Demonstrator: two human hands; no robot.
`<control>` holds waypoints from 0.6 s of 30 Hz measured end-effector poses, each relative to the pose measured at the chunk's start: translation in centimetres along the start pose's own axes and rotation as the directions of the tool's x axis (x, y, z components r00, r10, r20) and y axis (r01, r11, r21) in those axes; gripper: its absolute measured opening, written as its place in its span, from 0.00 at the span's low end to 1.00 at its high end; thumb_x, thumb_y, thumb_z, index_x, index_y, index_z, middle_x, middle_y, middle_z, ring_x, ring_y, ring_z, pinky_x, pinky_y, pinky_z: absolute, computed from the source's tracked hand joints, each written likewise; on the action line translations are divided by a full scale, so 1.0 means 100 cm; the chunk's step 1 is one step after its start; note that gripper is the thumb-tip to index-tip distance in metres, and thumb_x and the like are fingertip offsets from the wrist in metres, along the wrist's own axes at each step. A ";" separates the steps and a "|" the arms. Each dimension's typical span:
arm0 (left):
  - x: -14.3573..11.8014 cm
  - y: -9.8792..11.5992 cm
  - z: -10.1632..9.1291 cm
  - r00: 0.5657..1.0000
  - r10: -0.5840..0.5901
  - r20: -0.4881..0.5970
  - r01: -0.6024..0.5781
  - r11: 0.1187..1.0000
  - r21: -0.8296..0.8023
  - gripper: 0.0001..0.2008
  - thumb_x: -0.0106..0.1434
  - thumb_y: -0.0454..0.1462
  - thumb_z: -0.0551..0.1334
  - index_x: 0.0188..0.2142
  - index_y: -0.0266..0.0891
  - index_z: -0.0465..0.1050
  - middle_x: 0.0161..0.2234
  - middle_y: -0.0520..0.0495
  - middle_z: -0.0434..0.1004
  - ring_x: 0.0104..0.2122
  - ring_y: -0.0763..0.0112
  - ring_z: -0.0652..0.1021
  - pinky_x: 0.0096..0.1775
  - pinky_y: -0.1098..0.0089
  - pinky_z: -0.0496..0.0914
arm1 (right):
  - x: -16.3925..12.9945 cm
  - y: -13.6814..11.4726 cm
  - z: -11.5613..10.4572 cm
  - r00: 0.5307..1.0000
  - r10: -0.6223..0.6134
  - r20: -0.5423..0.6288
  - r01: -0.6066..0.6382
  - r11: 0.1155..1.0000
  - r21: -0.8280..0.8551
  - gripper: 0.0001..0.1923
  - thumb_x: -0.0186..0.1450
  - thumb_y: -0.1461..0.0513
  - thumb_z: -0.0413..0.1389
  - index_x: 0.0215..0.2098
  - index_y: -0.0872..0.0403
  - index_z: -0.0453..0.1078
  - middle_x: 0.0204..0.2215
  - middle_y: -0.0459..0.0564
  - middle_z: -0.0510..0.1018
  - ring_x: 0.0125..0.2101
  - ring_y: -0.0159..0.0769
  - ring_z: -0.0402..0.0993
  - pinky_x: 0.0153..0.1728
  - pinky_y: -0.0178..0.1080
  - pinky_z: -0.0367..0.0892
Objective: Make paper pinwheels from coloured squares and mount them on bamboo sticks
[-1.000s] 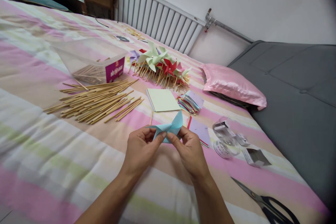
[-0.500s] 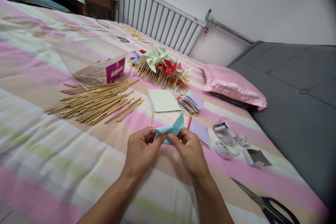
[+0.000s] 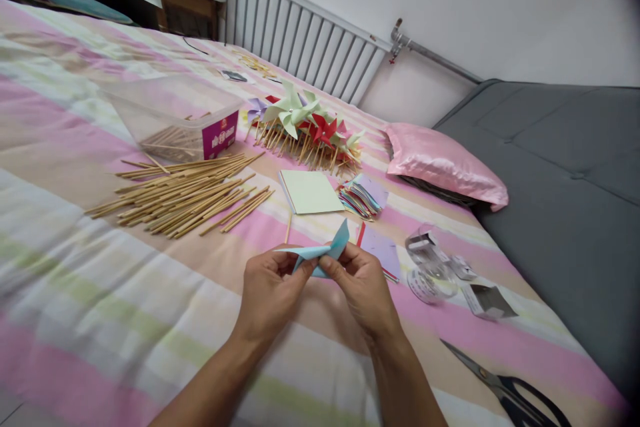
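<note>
My left hand (image 3: 267, 293) and my right hand (image 3: 361, 288) pinch a folded light blue paper (image 3: 320, 252) between their fingertips, held a little above the striped bedspread (image 3: 100, 293). One flap of the paper points up to the right, another lies flat toward the left. Beyond my hands lie a pale green paper square (image 3: 310, 191), a fanned stack of coloured papers (image 3: 363, 196) and a lilac sheet (image 3: 383, 248).
A heap of wooden sticks (image 3: 185, 192) lies left of centre, next to a clear plastic box (image 3: 175, 117). Finished pinwheels (image 3: 305, 123) are piled behind. Tape rolls (image 3: 430, 267) and scissors (image 3: 510, 387) lie at right, near a pink pillow (image 3: 443, 163) and a grey couch (image 3: 575, 200).
The blue paper has flattened and tilted slightly; its raised flap sits lower and narrower than a second ago. Both hands stay in nearly the same place.
</note>
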State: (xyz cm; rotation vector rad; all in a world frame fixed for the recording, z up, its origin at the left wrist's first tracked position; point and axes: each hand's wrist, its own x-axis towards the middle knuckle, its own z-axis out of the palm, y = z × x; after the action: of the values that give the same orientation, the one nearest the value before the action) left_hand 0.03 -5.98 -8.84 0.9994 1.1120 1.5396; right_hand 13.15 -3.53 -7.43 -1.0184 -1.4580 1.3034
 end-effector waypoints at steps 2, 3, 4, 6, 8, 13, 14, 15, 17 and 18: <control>0.000 0.000 0.000 1.000 0.002 0.012 -0.002 1.000 -0.020 0.07 0.51 0.36 0.68 0.32 0.37 0.80 0.26 0.50 0.80 0.29 0.70 0.79 0.31 0.76 0.71 | 0.000 0.000 0.000 1.000 0.015 0.007 -0.015 1.000 0.027 0.08 0.58 0.59 0.60 0.35 0.54 0.75 0.32 0.47 0.77 0.35 0.36 0.69 0.40 0.38 0.64; 0.000 0.000 0.000 1.000 -0.001 0.017 0.002 0.999 -0.032 0.07 0.50 0.35 0.68 0.32 0.37 0.80 0.26 0.50 0.80 0.29 0.70 0.79 0.31 0.76 0.71 | 0.000 0.000 -0.001 1.000 0.020 0.011 -0.020 0.999 0.039 0.08 0.58 0.59 0.60 0.35 0.54 0.75 0.32 0.47 0.77 0.35 0.35 0.69 0.40 0.38 0.64; -0.001 0.000 0.000 1.000 -0.006 0.020 0.007 0.999 -0.045 0.08 0.50 0.35 0.68 0.32 0.37 0.80 0.26 0.50 0.80 0.29 0.70 0.79 0.31 0.76 0.71 | 0.000 0.000 -0.001 1.000 0.025 0.015 -0.025 0.999 0.048 0.07 0.58 0.59 0.61 0.34 0.54 0.75 0.31 0.47 0.77 0.35 0.35 0.69 0.40 0.38 0.64; -0.001 0.000 0.001 1.000 -0.019 0.023 0.020 0.998 -0.067 0.08 0.49 0.34 0.69 0.32 0.37 0.80 0.27 0.49 0.81 0.29 0.70 0.79 0.31 0.76 0.71 | 0.000 0.000 -0.001 0.999 0.031 0.022 -0.032 0.998 0.058 0.07 0.58 0.59 0.61 0.33 0.54 0.75 0.31 0.47 0.77 0.34 0.35 0.69 0.40 0.38 0.64; -0.001 0.000 0.002 0.999 -0.043 0.016 0.044 0.995 -0.090 0.07 0.50 0.35 0.69 0.31 0.36 0.79 0.28 0.48 0.81 0.29 0.71 0.79 0.31 0.76 0.71 | 0.000 0.000 -0.002 0.999 0.034 0.022 -0.035 0.998 0.060 0.07 0.58 0.59 0.61 0.34 0.54 0.75 0.31 0.47 0.77 0.34 0.35 0.70 0.40 0.38 0.64; 0.002 0.000 0.006 0.990 -0.137 0.022 0.139 0.972 -0.190 0.07 0.49 0.35 0.69 0.29 0.34 0.77 0.27 0.48 0.81 0.28 0.73 0.79 0.31 0.77 0.72 | 0.001 -0.001 -0.004 0.999 0.038 0.026 -0.039 0.997 0.063 0.07 0.58 0.60 0.61 0.35 0.54 0.75 0.32 0.47 0.78 0.34 0.35 0.70 0.40 0.38 0.65; 0.002 0.000 0.006 0.989 -0.147 0.029 0.150 0.967 -0.207 0.08 0.48 0.35 0.69 0.29 0.34 0.77 0.26 0.48 0.81 0.28 0.73 0.79 0.31 0.77 0.72 | 0.001 -0.002 -0.004 0.999 0.039 0.029 -0.040 0.997 0.067 0.08 0.58 0.60 0.61 0.35 0.53 0.76 0.32 0.47 0.78 0.34 0.35 0.71 0.40 0.38 0.65; 0.003 0.000 0.006 0.988 -0.152 0.033 0.156 0.962 -0.223 0.08 0.48 0.36 0.70 0.28 0.34 0.77 0.25 0.49 0.81 0.27 0.73 0.79 0.31 0.78 0.72 | 0.001 -0.002 -0.004 0.999 0.038 0.030 -0.041 0.997 0.072 0.08 0.58 0.59 0.61 0.35 0.53 0.76 0.32 0.47 0.78 0.34 0.35 0.71 0.40 0.38 0.65; 0.003 0.001 0.006 0.986 -0.161 0.037 0.165 0.954 -0.251 0.09 0.47 0.35 0.70 0.28 0.34 0.76 0.24 0.49 0.80 0.26 0.73 0.79 0.30 0.78 0.72 | 0.001 -0.002 -0.004 0.999 0.037 0.033 -0.039 0.996 0.074 0.08 0.58 0.59 0.61 0.35 0.53 0.76 0.32 0.47 0.78 0.35 0.35 0.71 0.40 0.38 0.65; 0.003 0.001 0.006 0.985 -0.167 0.039 0.171 0.949 -0.264 0.09 0.46 0.35 0.71 0.27 0.34 0.76 0.23 0.50 0.80 0.26 0.73 0.79 0.30 0.78 0.72 | 0.001 -0.002 -0.004 0.999 0.036 0.033 -0.039 0.997 0.073 0.08 0.58 0.59 0.61 0.36 0.53 0.76 0.32 0.48 0.78 0.35 0.36 0.71 0.40 0.38 0.66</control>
State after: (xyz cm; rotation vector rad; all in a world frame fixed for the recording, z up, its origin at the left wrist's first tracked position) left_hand 0.52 -5.60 -8.53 0.7140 0.9245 1.4920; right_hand 13.50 -3.35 -7.18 -0.9850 -1.4103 1.3958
